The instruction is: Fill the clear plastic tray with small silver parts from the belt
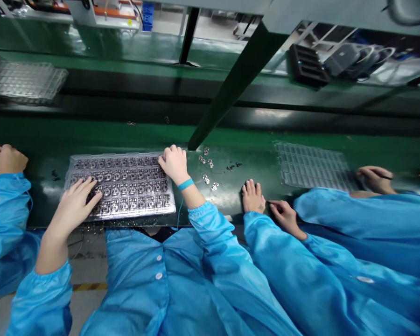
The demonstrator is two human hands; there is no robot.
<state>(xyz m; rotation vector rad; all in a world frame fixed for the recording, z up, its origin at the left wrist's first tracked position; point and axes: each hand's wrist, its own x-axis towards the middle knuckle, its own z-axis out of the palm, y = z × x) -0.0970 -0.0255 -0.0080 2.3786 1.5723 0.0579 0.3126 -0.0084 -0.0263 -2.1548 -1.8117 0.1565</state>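
A clear plastic tray filled with rows of small metallic circuit modules lies on the green bench in front of me. My left hand rests on the tray's left part, palm down, fingers spread over the modules. At the far right corner of the tray, my right hand has its fingers bent over the edge and its thumb toward the end slots. Its fingertips are partly hidden. A blue band with a thin cord circles my right wrist. Several loose modules lie on the bench just right of that hand.
Small dark pieces lie farther right. A co-worker's hands rest at the bench edge, near another clear tray. Another person's hand is at far left. A green post rises beyond my right hand; stacked trays stand back left.
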